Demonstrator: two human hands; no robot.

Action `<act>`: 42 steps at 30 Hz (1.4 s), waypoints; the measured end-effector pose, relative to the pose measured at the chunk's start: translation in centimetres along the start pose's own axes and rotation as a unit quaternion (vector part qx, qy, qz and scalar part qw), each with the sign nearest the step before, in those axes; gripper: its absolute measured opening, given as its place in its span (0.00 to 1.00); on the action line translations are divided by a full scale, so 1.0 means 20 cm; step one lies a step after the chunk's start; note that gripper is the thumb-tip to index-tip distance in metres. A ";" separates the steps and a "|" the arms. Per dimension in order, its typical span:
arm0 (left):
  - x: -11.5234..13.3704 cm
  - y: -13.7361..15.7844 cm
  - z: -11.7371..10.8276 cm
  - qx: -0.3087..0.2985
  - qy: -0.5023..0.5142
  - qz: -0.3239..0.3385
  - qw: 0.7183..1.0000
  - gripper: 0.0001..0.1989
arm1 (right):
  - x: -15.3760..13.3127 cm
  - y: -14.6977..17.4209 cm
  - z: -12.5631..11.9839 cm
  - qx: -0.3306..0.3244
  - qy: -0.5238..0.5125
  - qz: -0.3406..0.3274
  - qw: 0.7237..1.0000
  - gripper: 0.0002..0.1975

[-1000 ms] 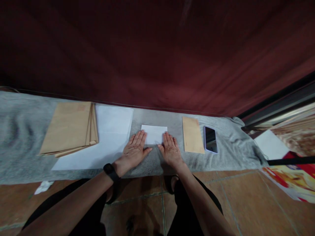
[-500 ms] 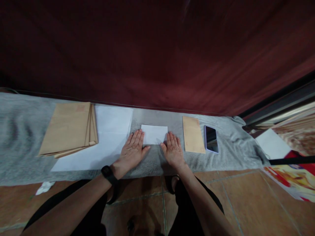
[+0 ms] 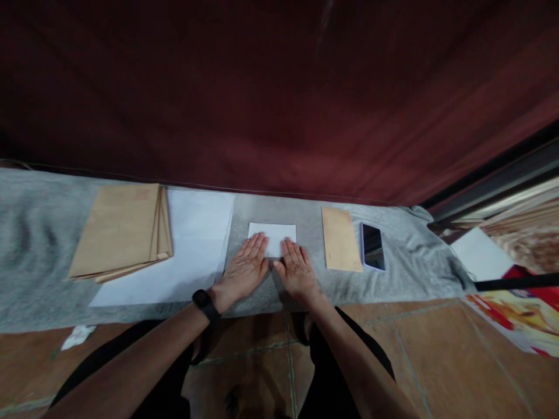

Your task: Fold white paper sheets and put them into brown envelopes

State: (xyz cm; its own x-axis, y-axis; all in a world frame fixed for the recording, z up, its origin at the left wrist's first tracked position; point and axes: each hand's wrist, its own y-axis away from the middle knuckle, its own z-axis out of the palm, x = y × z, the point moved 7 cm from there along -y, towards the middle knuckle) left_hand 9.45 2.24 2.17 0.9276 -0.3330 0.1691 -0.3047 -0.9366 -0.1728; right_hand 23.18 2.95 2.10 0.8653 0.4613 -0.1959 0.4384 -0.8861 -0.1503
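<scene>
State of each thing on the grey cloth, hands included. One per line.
Left hand: open, palm down, fingers on the small white paper
Right hand: same
Small white paper: flat, partly covered by fingers
Envelope stack: flat, edges fanned
Large white sheets: flat, partly under stack
Single envelope: flat; sealed or not, can't tell
Phone: face up, screen dark
Grey cloth: spread, wrinkled at the right

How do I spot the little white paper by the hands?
Find the grey cloth below the dark red backdrop, then the left hand and right hand near its middle. The small white paper lies partly under both. It's much smaller than the white sheets to its left, and white, unlike the brown envelope to its right.
</scene>
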 end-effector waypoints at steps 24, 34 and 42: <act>0.00 -0.19 0.03 -0.052 -0.059 -0.016 0.997 0.29 | -0.06 -0.28 0.03 -0.028 -0.067 0.032 0.997 0.27; -0.03 -0.22 0.06 -0.034 -0.070 -0.047 0.996 0.29 | -0.06 -0.31 0.04 0.020 -0.027 0.053 0.998 0.26; -0.02 -0.22 0.04 -0.005 -0.068 -0.066 0.996 0.29 | 0.00 -0.29 0.06 0.065 0.016 0.067 0.995 0.29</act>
State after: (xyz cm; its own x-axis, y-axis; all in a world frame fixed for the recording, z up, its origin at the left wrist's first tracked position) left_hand 10.53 6.49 2.11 0.9801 -0.1900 0.0575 -0.1798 -0.9725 -0.1477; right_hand 20.37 8.05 1.82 0.9226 0.3351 -0.1911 0.2847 -0.9258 -0.2487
